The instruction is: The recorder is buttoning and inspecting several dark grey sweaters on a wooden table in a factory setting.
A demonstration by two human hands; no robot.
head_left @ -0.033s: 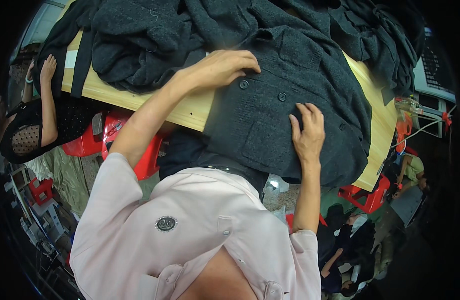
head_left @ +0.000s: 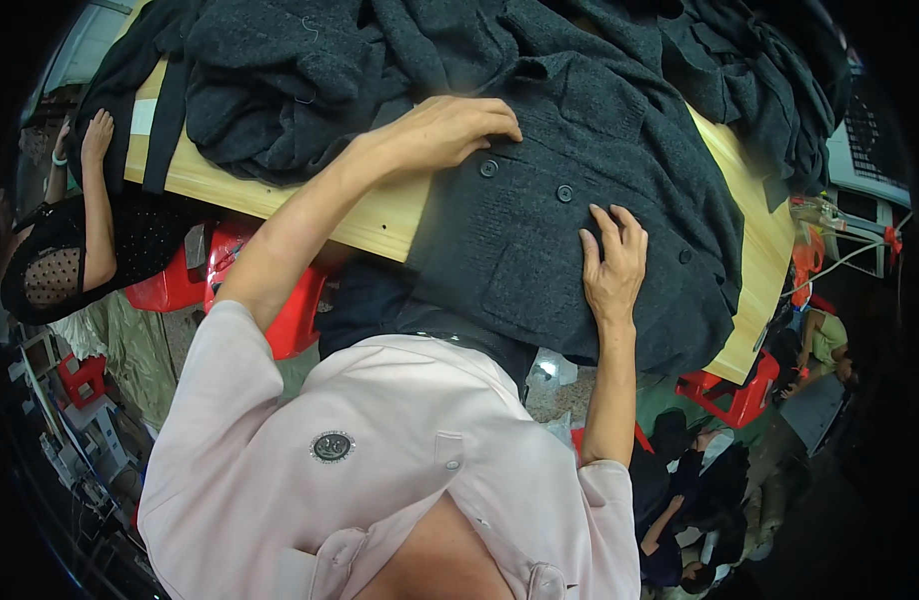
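A dark grey knitted cardigan [head_left: 600,150] with black buttons and patch pockets lies spread over the table in front of me. Arched over its upper left part is my left hand [head_left: 460,130], fingertips resting on the knit and thumb apart from them. One button [head_left: 489,169] shows just below those fingers, and a second button [head_left: 565,193] sits to the right. My right hand [head_left: 615,255] rests lower on the front, fingers apart and slightly bent, touching the fabric. Neither hand visibly grips anything.
More dark knitwear [head_left: 280,90] is heaped along the far side of the pale wooden table [head_left: 380,220]. At the left, another person's arm [head_left: 98,200] reaches to the dark cloth. Red stools [head_left: 300,310] stand below the table edge. Other people are at the lower right.
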